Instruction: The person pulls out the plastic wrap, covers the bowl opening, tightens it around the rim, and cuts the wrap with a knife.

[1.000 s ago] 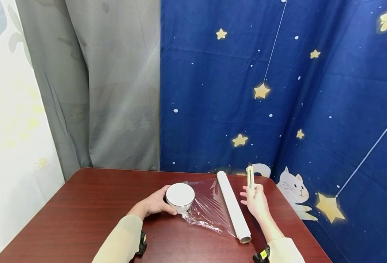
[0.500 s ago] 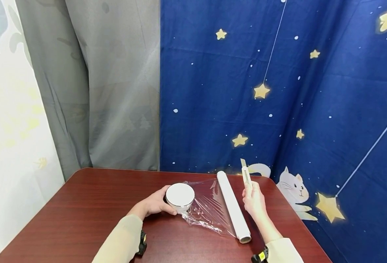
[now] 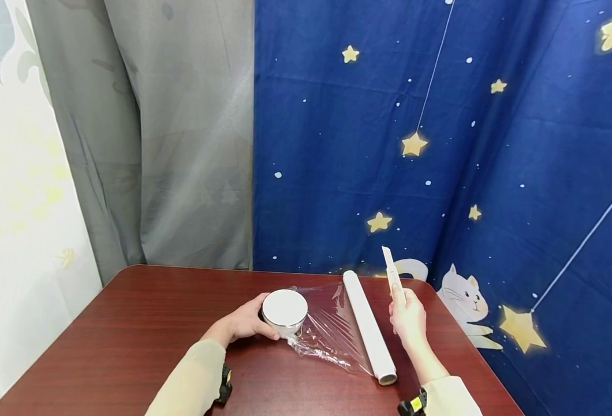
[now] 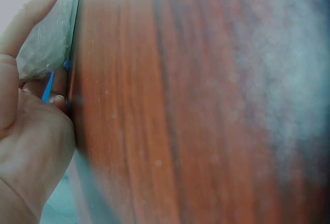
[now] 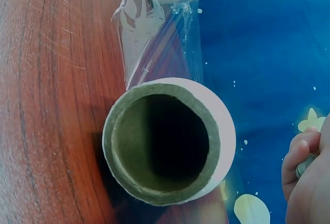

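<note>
My left hand (image 3: 246,320) curls round the left side of a round white container (image 3: 285,308) on the table; its thumb shows beside the wrapped container in the left wrist view. Clear plastic film (image 3: 332,329) stretches from the container to a long white roll (image 3: 369,326) lying at a slant. Right of the roll, my right hand (image 3: 409,318) grips a white utility knife (image 3: 393,276), held raised with the blade pointing up and away. In the right wrist view the roll's hollow cardboard end (image 5: 162,195) looms large, and the fingers of my right hand (image 5: 307,172) curl at the right edge.
The reddish-brown wooden table (image 3: 129,329) reaches back to a grey curtain (image 3: 197,144) and a blue curtain (image 3: 337,144) with stars. A printed cat shows on the blue curtain beyond the table's right edge.
My right hand has changed from loosely spread fingers to a grip round the knife, whose blade now extends farther from the hand. The left hand, container, film and roll have not visibly moved.
</note>
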`<state>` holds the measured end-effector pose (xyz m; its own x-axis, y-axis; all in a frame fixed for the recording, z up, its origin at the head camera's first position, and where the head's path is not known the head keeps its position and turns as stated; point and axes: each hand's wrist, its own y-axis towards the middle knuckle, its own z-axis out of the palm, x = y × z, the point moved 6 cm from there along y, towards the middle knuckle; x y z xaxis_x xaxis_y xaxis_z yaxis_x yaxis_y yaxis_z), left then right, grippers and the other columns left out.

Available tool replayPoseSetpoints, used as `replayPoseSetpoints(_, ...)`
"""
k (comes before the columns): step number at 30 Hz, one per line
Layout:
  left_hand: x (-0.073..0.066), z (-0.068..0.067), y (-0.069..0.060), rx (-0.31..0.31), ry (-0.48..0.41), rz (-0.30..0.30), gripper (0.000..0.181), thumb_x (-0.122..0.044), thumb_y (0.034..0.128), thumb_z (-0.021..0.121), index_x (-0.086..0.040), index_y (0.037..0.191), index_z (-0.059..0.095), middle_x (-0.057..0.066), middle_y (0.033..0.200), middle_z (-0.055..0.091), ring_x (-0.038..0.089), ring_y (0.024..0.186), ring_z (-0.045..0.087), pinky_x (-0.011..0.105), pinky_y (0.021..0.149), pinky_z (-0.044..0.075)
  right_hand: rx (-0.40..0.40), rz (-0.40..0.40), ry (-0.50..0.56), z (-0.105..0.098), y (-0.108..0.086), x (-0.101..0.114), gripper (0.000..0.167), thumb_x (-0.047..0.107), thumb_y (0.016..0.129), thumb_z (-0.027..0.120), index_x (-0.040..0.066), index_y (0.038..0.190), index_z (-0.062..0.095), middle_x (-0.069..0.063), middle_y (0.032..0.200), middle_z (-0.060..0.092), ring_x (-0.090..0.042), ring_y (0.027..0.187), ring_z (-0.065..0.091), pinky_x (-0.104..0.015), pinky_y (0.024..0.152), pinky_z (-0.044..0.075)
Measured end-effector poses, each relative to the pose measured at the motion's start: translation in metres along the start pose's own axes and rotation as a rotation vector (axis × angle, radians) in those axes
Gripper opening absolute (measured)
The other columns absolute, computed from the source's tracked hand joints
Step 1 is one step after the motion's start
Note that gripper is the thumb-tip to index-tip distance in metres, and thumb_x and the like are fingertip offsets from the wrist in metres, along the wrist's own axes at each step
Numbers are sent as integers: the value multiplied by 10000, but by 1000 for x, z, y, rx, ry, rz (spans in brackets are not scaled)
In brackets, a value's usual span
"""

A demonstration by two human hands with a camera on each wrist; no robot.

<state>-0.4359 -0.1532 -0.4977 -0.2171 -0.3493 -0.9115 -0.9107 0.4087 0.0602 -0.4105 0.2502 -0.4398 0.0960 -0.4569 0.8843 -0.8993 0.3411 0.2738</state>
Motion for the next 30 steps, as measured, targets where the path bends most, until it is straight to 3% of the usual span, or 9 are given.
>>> replayPoseSetpoints(4, 2, -1, 0, -8, 7, -11, 1057, -60, 694, 1008, -37, 1593, 454, 155, 1496, 638, 310, 1379, 552, 478, 1211, 388, -21, 6, -23, 0, 0, -1, 590, 655, 1115, 482, 90, 1094, 649, -33, 666, 597, -197, 433, 547, -318, 401, 474)
replayPoseSetpoints(10, 6, -2, 2, -23, 20, -23, 1070, -83, 680, 1023, -54, 1590, 462, 140, 1493, 642, 307, 1384, 550, 505, 1226, 375, -43, 39, -9, 0, 0, -4, 607, 675, 1093, 518, 88, 1025, 659, -141, 664, 639, -203, 427, 557, -327, 402, 470)
replayPoseSetpoints(15, 8, -4, 4, -22, 27, -20, 1082, -97, 685, 1027, -61, 1601, 451, 143, 1516, 627, 321, 1408, 539, 544, 1239, 362, -60, 55, -18, -1, -1, -6, 624, 699, 1079, 526, 96, 978, 650, -78, 613, 612, -204, 417, 547, -335, 404, 462)
replayPoseSetpoints(30, 5, -2, 1, -27, 6, -35, 1117, -82, 681, 1029, -75, 1604, 400, 157, 1553, 589, 319, 1409, 537, 500, 1207, 396, -31, 84, -6, -7, -3, -12, 714, 682, 1105, 469, -7, 1107, 655, -9, 620, 597, -170, 438, 577, -338, 436, 533)
